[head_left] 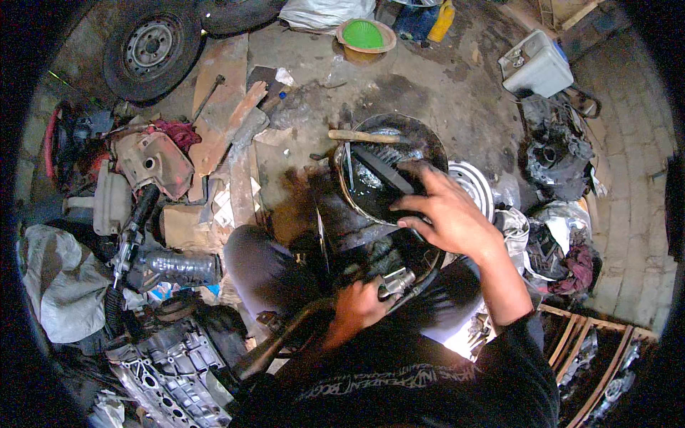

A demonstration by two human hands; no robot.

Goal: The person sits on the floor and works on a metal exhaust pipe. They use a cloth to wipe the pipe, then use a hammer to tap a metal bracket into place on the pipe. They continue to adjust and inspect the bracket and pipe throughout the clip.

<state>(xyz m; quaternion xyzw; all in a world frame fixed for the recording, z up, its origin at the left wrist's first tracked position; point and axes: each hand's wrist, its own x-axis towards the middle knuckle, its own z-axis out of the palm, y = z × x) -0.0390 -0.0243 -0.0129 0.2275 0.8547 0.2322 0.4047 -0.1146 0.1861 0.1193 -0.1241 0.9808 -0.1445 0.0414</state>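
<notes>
Fingers spread, my right hand (457, 214) hangs over the right side of a round black basin (435, 139). Its fingertips are around the near end of a black brush (382, 170) lying slantwise in the basin; whether they touch it is hard to tell. A wooden handle (364, 135) lies across the far part of the basin, near some dark bristles. Closer to my body, my left hand (360, 307) is closed on a shiny, cylinder-shaped metal part (396, 283). Most of its fingers are hidden.
On the left are a greasy metal pan (153, 160), a plastic bottle (182, 267) and an engine block part (171, 381). A wheel (153, 50), a green bowl (362, 34) and a white container (536, 68) stand farther off. A white rim (474, 182) lies beside the basin.
</notes>
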